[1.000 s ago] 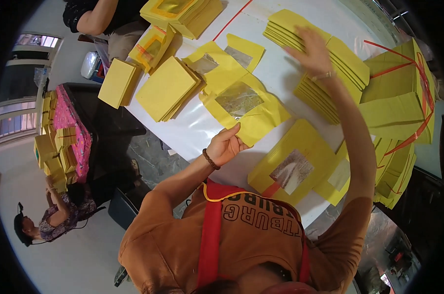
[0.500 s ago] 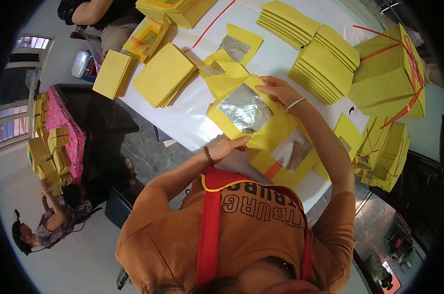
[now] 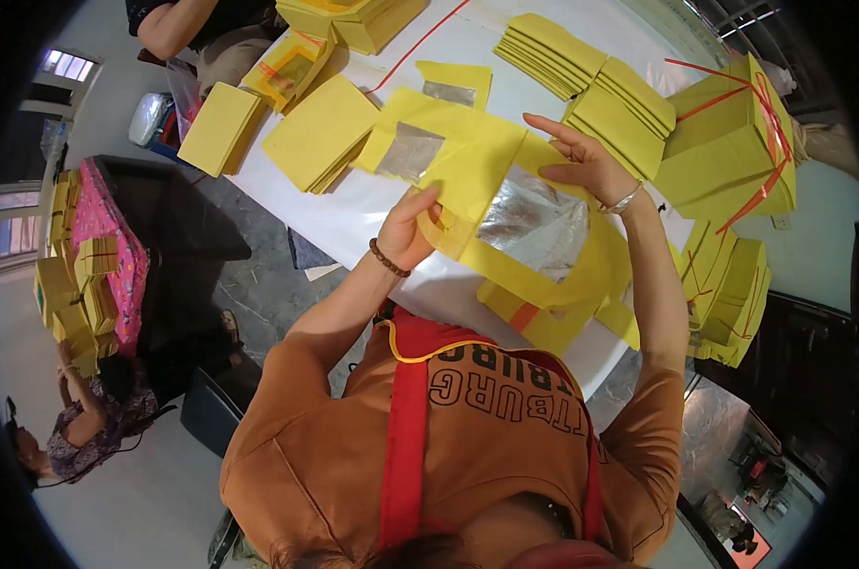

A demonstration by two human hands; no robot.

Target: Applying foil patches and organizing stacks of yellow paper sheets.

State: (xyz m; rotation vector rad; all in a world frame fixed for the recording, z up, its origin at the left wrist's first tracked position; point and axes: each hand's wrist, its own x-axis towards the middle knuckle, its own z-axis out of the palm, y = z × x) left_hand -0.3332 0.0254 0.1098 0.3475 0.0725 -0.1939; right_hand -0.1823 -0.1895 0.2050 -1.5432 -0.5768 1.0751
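A creased yellow paper sheet (image 3: pixel 477 152) with shiny film windows lies spread over the table before me. My left hand (image 3: pixel 412 226) pinches its near left edge, where a strip of the paper curls over by the fingers. Above the sheet's right part is my right hand (image 3: pixel 589 169), its fingers apart and nothing seen between them. One large silvery film window (image 3: pixel 534 226) shows below that hand, and a smaller window (image 3: pixel 410 152) lies to the left. Another windowed yellow piece (image 3: pixel 455 83) rests just beyond, and more yellow sheets (image 3: pixel 554 327) lie partly underneath.
Stacks of folded yellow paper stand at the left (image 3: pixel 320 133) and far right (image 3: pixel 619 104) of the white table (image 3: pixel 325 223). A large yellow bundle tied with red ribbon (image 3: pixel 733 142) sits at the right. A person's arm (image 3: pixel 178 24) shows at the far left; another person (image 3: pixel 102 422) sits further left.
The yellow sheet has shifted right and its left part now lies spread out. My left hand moved up and left with its edge; my right hand moved right and its fingers opened.
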